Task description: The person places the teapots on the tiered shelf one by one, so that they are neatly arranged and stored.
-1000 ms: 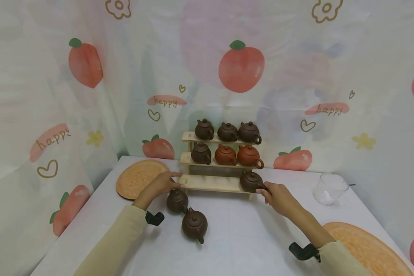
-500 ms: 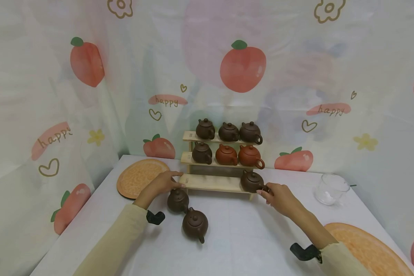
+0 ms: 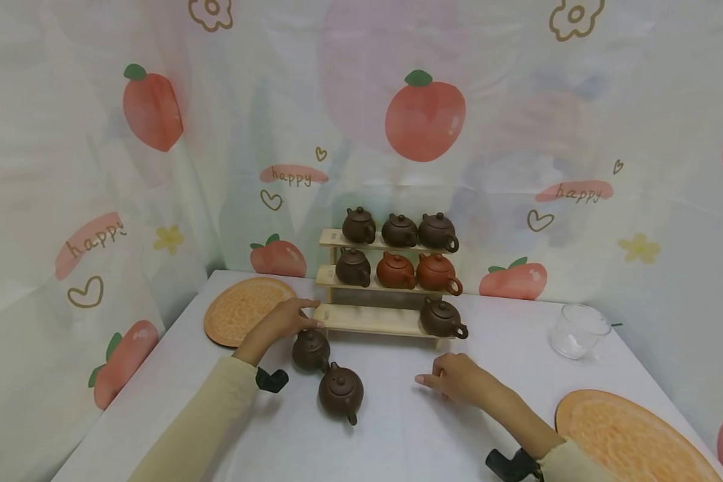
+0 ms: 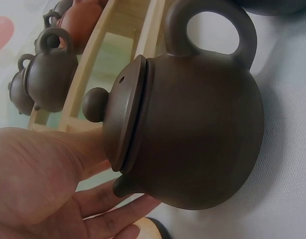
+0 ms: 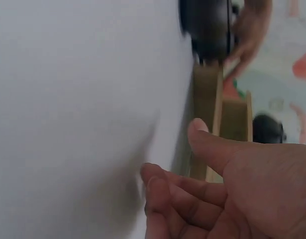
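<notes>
In the head view my left hand [image 3: 286, 318] grips the left end of the wooden stand's [image 3: 370, 318] lowest shelf; its fingertips are partly hidden behind a dark teapot [image 4: 202, 124] in the left wrist view. That teapot stands on the cloth under the hand, its handle towards a second dark teapot [image 3: 340, 391] nearer me. A third dark teapot [image 3: 440, 317] sits at the right end of the lowest shelf. My right hand [image 3: 460, 378] hovers over the cloth in front of it, fingers loosely bent, holding nothing.
Dark teapots [image 3: 358, 225] line the top shelf; the middle shelf bears one dark teapot [image 3: 353, 268] and two reddish ones [image 3: 394, 271]. Round orange mats lie at back left [image 3: 244, 311] and front right [image 3: 626, 428]. A clear glass cup [image 3: 578, 331] stands at the right.
My right hand has let go of the teapot's handle on the lowest shelf and moved down and left towards me. My left hand stays at the stand's end.
</notes>
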`<state>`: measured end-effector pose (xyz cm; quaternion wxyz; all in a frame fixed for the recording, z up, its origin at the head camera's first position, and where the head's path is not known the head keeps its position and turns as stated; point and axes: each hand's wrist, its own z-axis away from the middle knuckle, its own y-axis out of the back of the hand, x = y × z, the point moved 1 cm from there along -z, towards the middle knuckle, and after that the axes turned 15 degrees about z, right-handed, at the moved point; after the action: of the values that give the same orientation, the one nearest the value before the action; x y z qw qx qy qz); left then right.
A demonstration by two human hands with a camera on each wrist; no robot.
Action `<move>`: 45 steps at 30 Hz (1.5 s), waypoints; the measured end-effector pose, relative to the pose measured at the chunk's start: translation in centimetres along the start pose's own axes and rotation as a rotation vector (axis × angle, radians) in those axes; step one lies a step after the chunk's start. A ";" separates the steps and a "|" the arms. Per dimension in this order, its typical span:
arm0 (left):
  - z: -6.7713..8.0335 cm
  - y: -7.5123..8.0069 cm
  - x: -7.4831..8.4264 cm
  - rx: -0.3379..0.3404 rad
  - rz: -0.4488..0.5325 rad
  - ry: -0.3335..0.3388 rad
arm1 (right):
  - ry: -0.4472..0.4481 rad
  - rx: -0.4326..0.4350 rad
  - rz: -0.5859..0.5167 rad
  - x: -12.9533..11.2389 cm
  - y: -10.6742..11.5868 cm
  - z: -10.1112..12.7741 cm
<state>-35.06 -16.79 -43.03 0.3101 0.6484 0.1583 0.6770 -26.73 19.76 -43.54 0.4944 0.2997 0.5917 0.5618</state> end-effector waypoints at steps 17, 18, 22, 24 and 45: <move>0.1 -0.1 -0.1 -0.012 0.007 0.008 | 0.196 0.090 0.128 -11.7 -4.7 2.0; 0.1 -0.1 -0.1 -0.015 0.004 0.005 | 0.200 0.092 0.127 -11.7 -4.6 1.9; 0.0 -0.1 -0.1 -0.021 -0.009 -0.024 | 0.221 0.064 0.101 -10.8 -4.1 1.8; 0.0 -0.1 -0.1 -0.015 -0.007 -0.029 | 0.227 0.055 0.094 -10.3 -3.7 1.6; 0.1 0.0 0.0 -0.006 -0.006 0.005 | 0.382 0.096 0.075 -8.0 -3.8 1.3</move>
<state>-34.95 -16.82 -43.01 0.3139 0.6454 0.1588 0.6780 -22.11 12.23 -45.06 0.3371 0.2327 0.6892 0.5977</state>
